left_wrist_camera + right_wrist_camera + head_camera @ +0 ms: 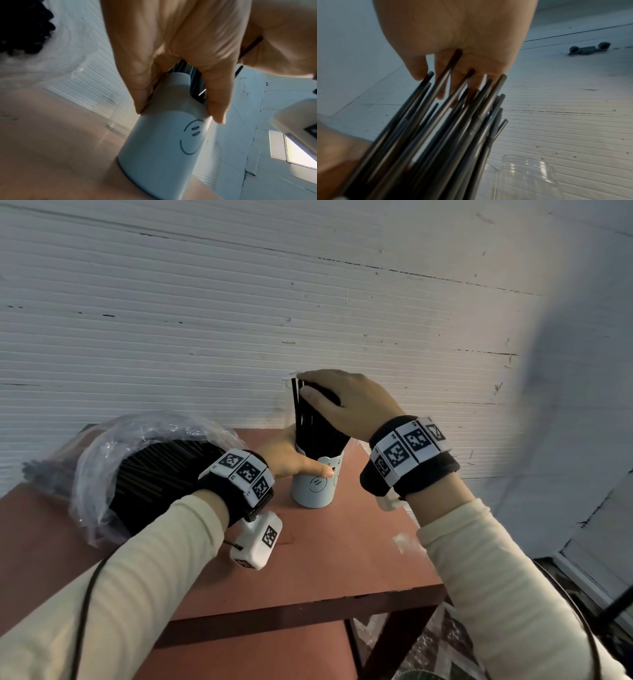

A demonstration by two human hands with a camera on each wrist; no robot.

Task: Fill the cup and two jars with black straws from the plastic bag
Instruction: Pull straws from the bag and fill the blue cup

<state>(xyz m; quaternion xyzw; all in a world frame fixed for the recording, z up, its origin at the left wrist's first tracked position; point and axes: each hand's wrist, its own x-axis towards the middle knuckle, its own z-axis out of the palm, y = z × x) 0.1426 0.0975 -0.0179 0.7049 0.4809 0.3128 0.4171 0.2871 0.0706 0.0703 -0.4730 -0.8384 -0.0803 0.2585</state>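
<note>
A pale blue cup (pixel 313 486) with a drawn smiley stands on the red-brown table (pixel 342 559). My left hand (pixel 301 463) grips its upper part, thumb across the front; the left wrist view shows the fingers (pixel 137 86) wrapped round the cup (pixel 164 142). A bundle of black straws (pixel 315 422) stands in it, fanning out. My right hand (pixel 308 388) lies over their tops, and its straight fingers (pixel 467 81) touch the straw ends (pixel 436 128). A clear plastic bag (pixel 113 460) of black straws lies to the left. Clear jars (pixel 527 174) (pixel 118 121) stand behind the cup.
A white ribbed wall (pixel 308 302) runs close behind the table. The table's front edge (pixel 308 607) is near me and its right edge lies just right of the cup. A cable hangs from my left wrist camera (pixel 257 542).
</note>
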